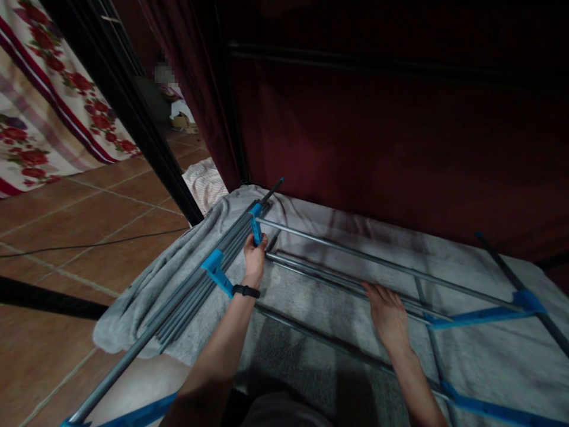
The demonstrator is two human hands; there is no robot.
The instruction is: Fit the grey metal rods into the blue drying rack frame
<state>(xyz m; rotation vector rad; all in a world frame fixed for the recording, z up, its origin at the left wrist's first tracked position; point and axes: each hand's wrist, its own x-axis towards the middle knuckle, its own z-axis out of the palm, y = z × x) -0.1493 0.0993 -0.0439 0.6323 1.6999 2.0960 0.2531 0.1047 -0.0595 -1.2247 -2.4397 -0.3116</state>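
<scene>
My left hand [254, 258], with a dark band [246, 291] round its wrist, is closed on the lower end of a blue plastic bracket [256, 224]. Grey metal tubes [311, 271] run from near this hand to the right. Over these tubes lies my right hand [386, 311], its fingers closed round them and partly hidden. A long tube [355, 246] joins the held bracket to a blue connector [528, 301] at the right. Close to my left wrist is a second blue bracket [216, 271], fixed on a long grey pole [133, 350].
A bundle of loose tubes [178, 326] lies beside the pole on the grey blanket [284, 350]. Dark red curtain cloth [355, 160] hangs behind. Black posts [146, 136] stand at the left, with a cable [111, 242] on the tiled floor [57, 237].
</scene>
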